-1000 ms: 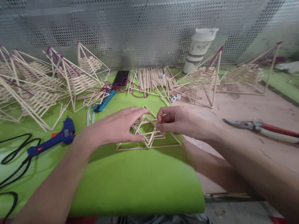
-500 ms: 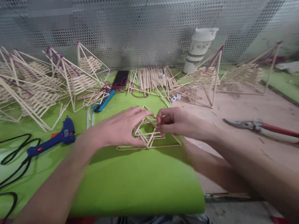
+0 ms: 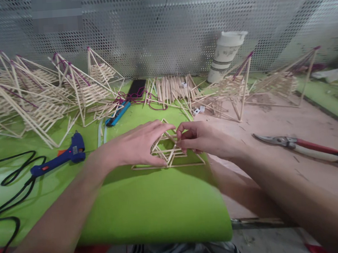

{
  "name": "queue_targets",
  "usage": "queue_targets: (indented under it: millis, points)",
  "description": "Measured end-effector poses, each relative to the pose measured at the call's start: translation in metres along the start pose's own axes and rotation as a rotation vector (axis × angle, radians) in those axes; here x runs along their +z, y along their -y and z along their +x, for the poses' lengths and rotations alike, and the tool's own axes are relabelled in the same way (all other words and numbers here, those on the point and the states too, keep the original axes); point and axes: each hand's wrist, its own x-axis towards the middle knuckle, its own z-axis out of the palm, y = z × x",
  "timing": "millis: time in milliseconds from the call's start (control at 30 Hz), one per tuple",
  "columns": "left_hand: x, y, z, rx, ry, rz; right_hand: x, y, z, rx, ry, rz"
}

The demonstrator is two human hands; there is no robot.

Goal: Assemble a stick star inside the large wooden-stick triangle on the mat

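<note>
A small frame of thin wooden sticks (image 3: 171, 153), built of crossing triangles, lies on the green mat in front of me. My left hand (image 3: 142, 142) curves over its left side, thumb at the near corner and fingertips at the far side, gripping it across. At the frame's right side, my right hand (image 3: 195, 138) is closed in a pinch at a stick crossing; the fingers partly hide the spot. A blue glue gun (image 3: 61, 154) lies left of my left forearm, its black cord trailing off.
Finished stick structures (image 3: 40, 93) with purple tips crowd the back left, and others (image 3: 238, 86) stand at right. Behind the hands lie a blue cutter knife (image 3: 117, 113), purple thread, a dark phone (image 3: 136, 89) and loose sticks (image 3: 172, 89). Also there: a white cup (image 3: 226, 55) and red-handled pruning shears (image 3: 305, 149).
Almost nothing differs. Both hands keep their places at the stick frame, with only a very slight shift of the right fingers.
</note>
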Motion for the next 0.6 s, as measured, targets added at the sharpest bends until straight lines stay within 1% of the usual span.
queue_targets:
  millis: [200, 433, 600]
  points:
    - [0.0011, 0.0012, 0.0002, 0.016, -0.018, -0.002, 0.0002, -0.0047, 0.0016, -0.059, -0.024, -0.069]
    - [-0.0016, -0.0011, 0.0007, 0.026, -0.027, -0.015, -0.0023, -0.0101, 0.0016, -0.139, 0.006, -0.008]
    - [-0.003, -0.0019, 0.0004, 0.011, -0.057, -0.004, -0.0022, -0.0071, 0.0006, -0.19, -0.029, -0.008]
